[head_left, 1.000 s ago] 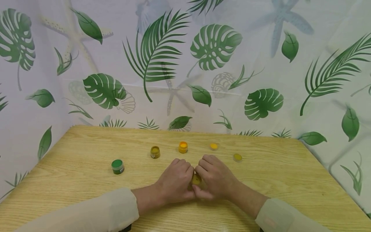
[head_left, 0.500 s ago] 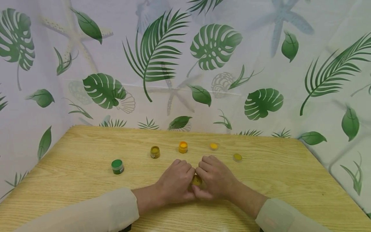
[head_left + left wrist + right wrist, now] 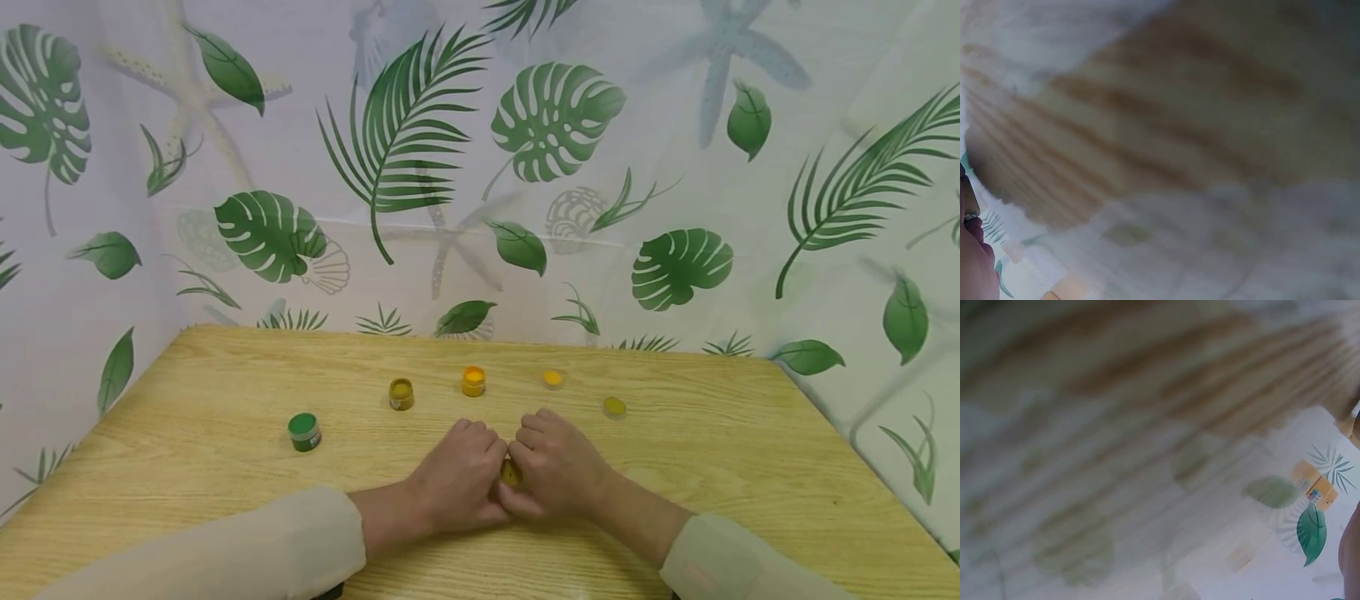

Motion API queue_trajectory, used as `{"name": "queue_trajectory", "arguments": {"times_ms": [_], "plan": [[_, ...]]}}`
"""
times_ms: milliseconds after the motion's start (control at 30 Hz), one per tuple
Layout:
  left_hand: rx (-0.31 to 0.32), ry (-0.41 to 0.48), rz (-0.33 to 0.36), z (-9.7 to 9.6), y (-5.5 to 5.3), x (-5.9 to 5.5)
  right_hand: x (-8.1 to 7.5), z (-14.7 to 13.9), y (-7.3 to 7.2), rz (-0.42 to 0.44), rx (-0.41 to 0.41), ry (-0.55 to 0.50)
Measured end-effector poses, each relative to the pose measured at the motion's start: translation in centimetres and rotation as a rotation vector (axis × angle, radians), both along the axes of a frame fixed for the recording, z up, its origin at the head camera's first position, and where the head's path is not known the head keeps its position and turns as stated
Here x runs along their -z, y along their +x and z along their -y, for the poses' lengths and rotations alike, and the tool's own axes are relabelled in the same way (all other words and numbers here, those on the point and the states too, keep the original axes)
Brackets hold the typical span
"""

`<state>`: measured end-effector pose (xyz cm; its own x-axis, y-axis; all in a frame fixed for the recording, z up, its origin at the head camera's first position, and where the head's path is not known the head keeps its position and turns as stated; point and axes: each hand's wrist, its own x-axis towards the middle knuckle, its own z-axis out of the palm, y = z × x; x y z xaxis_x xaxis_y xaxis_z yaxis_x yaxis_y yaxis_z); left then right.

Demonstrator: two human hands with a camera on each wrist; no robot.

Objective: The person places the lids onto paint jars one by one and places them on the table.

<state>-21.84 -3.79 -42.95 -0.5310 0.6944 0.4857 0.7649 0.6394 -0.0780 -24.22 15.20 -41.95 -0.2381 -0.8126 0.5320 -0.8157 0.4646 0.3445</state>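
My left hand (image 3: 461,475) and right hand (image 3: 558,467) meet low over the near middle of the table, knuckles almost touching. Between them they grip a small ochre paint jar (image 3: 512,472), whose dark yellow top shows through the gap. Curled fingers and thumbs hide most of it, so I cannot tell whether its lid moves. Part of the left hand (image 3: 977,265) appears at the edge of the left wrist view, and a sliver of the right hand (image 3: 1352,556) at the edge of the right wrist view. Both wrist views are mostly blurred cloth pattern.
Beyond the hands stand a green jar (image 3: 304,432), an uncapped olive jar (image 3: 401,394) and an uncapped orange jar (image 3: 473,382). Two round lids, yellow (image 3: 552,379) and olive (image 3: 615,407), lie farther right on the wooden table (image 3: 750,467). A leaf-patterned cloth (image 3: 450,167) hangs behind.
Both hands have shifted slightly nearer and a touch to the right, with the jar between them. Their grip looks much the same. The jars and lids on the table have stayed put.
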Motion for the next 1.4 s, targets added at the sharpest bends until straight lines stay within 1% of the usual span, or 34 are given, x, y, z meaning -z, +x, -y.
{"name": "queue_trajectory", "arguments": {"times_ms": [100,167,267,333,500,600,700,733,833,933,1067,1133,1267,1333,1400], "plan": [[-0.006,-0.008,0.041,-0.2,0.0,0.0,0.0,-0.1,0.1,0.043,0.016,0.010],[-0.016,-0.014,0.060,-0.3,0.1,0.1,-0.1,-0.1,0.2,0.087,0.040,0.011],[-0.035,-0.026,0.072,-0.3,0.0,0.0,-0.2,-0.1,0.3,0.148,0.083,0.000],[-0.041,-0.035,0.083,-0.3,0.0,0.0,-0.4,0.0,0.4,0.171,0.104,-0.008],[-0.051,-0.057,0.116,-0.3,0.0,-0.2,-0.5,0.1,0.3,0.194,0.140,0.002],[-0.058,-0.073,0.120,-0.2,0.0,-0.3,-0.5,0.1,0.2,0.205,0.156,0.013],[-0.047,-0.101,0.110,-0.1,0.1,-0.3,-0.6,0.0,0.2,0.213,0.160,0.016],[-0.042,-0.108,0.097,-0.1,0.1,-0.3,-0.6,-0.1,0.2,0.215,0.163,0.018],[-0.023,-0.134,0.059,-0.1,0.2,-0.3,-0.6,-0.5,0.2,0.204,0.167,0.026],[-0.034,-0.178,0.025,0.2,0.4,-0.4,-0.6,-1.1,0.2,0.185,0.186,0.051],[-0.079,-0.245,0.042,1.0,0.6,-0.6,-0.6,-1.9,0.2,0.156,0.209,0.059],[-0.098,-0.251,0.057,1.6,0.6,-0.7,-0.6,-2.3,0.2,0.132,0.206,0.052],[-0.125,-0.237,0.073,2.9,0.5,-0.6,-0.6,-3.3,0.0,0.072,0.174,0.024],[-0.147,-0.222,0.088,3.7,0.4,-0.5,-0.6,-3.9,-0.2,0.054,0.154,0.004],[-0.168,-0.196,0.107,4.4,0.4,-0.4,-0.4,-4.6,-0.3,0.058,0.139,-0.012]]}}
